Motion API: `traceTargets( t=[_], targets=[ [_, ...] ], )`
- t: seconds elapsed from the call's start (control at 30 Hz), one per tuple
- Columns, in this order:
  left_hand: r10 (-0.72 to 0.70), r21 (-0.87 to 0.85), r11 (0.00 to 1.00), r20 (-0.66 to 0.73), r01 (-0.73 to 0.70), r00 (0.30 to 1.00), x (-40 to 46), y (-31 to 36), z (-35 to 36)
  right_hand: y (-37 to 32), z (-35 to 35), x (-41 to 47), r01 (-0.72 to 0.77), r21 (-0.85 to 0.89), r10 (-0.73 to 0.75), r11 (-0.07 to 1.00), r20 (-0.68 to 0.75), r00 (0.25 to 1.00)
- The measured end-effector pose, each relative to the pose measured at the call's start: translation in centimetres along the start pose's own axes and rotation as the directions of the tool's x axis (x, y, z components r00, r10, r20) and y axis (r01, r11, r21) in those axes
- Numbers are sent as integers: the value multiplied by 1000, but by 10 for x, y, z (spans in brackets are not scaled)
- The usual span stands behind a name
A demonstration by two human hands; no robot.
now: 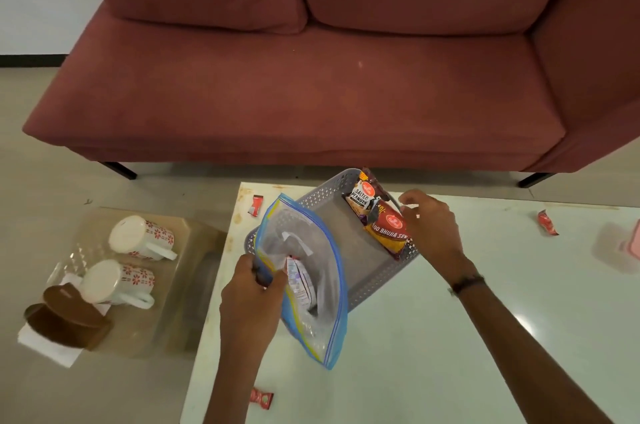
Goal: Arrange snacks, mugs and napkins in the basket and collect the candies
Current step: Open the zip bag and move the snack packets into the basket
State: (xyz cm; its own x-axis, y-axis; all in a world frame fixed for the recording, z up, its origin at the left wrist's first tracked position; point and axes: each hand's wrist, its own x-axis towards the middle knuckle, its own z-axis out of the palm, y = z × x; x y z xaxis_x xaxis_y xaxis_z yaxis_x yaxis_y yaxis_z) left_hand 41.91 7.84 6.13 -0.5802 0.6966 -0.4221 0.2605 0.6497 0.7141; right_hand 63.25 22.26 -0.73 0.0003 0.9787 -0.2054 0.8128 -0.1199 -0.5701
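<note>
A grey perforated basket [346, 250] sits on the white table [450, 337]. Two snack packets lean against its right wall: salted peanuts [362, 199] and a red-and-yellow bhujia sev packet [389, 233]. My right hand [429, 226] rests at the basket's right rim, fingers on the bhujia packet. My left hand [254, 288] grips the edge of a clear zip bag with a blue seal [311, 285], held over the basket's near-left corner, with a packet still inside. Red candies lie on the table at the far left [256, 205], the near edge [262, 398] and the right [547, 222].
To the left, a clear low stand [138, 285] holds two white mugs with red flowers [140, 237] [114, 282], upside down, and a brown napkin holder with white napkins [65, 321]. A red sofa [311, 77] stands beyond the table. A blurred pink object [620, 247] lies at the right edge.
</note>
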Motion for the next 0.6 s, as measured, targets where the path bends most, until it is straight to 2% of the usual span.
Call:
traceTargets(
  t=[0.07,0.1,0.17,0.2,0.27,0.3,0.37,0.43,0.6],
  targets=[
    [-1,24,1000,1,1,1000,-7,1,-4,-38,-24,-38,155,158,-149,975,-47,988],
    [11,38,999,-8,-10,1000,-10,1,-5,-60,-32,-58,226,242,-228,944,-17,973],
    [53,65,997,-27,-51,998,-15,-1,-6,-99,-29,-93,289,332,-358,898,169,918],
    [73,75,995,-37,-70,997,-18,-1,-6,-114,-16,-103,287,314,-379,905,290,879],
    [99,90,992,-60,-93,993,-21,-3,-5,-136,21,-107,319,147,-350,936,460,816],
    [113,103,989,-76,-105,991,-22,-6,-5,-140,43,-102,309,45,-289,950,499,817],
    [144,109,985,-103,-133,984,-23,-12,-4,-137,85,-84,241,-80,-167,967,515,841],
    [164,92,984,-111,-154,980,-22,-19,-4,-127,121,-68,168,-122,-85,978,500,862],
    [219,89,973,-93,-212,971,-24,-32,-2,-109,163,-55,114,-202,-8,973,462,887]
  ],
)
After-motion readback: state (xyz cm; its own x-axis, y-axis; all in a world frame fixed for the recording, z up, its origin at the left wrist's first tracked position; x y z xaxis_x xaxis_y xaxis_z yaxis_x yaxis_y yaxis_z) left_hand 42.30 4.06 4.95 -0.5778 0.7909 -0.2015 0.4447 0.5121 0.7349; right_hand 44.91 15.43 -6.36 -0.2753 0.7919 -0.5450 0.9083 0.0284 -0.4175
